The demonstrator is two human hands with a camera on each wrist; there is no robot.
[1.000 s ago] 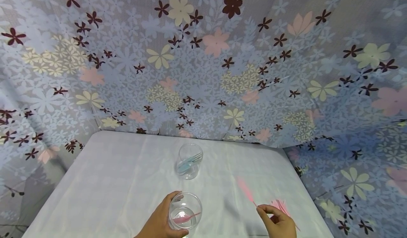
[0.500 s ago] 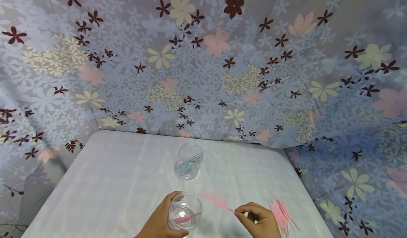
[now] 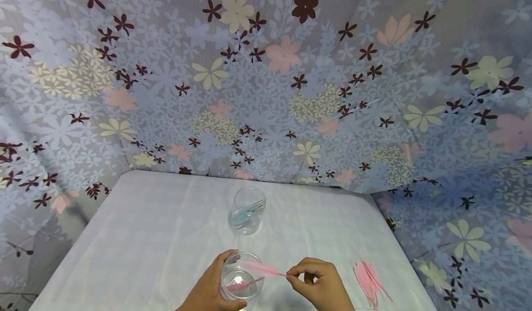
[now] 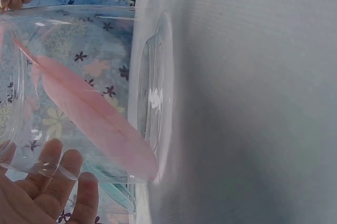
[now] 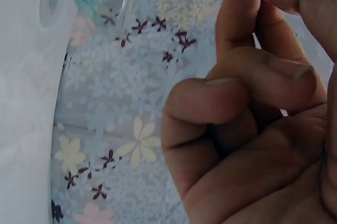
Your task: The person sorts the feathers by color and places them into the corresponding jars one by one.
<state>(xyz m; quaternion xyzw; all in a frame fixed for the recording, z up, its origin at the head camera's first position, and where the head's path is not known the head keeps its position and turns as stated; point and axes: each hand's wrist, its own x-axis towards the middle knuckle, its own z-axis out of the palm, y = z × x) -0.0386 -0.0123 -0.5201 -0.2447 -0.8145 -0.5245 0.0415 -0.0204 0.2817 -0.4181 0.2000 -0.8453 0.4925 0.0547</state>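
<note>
My left hand (image 3: 213,289) grips a clear plastic cup (image 3: 242,254) from its left side near the table's front. Inside that cup leans a pink feather (image 4: 97,113), its broad end at the bottom in the left wrist view. My right hand (image 3: 319,283) pinches the quill of a second pink feather (image 3: 266,269) between thumb and fingertip. This held feather lies across the cup's mouth, its vane pointing left. In the right wrist view the right hand (image 5: 247,113) has its other fingers curled, and the feather is out of sight there.
Behind, another clear cup (image 3: 249,193) holds blue-green feathers (image 3: 245,215) and stands upright. Several pink feathers (image 3: 368,281) lie in a pile on the white table (image 3: 158,237) at the right. A flowered cloth (image 3: 266,94) hangs behind the table's back edge.
My right hand has moved left from beside the pink pile, bringing its feather over the cup's mouth. The left hand and the cup have stayed in place.
</note>
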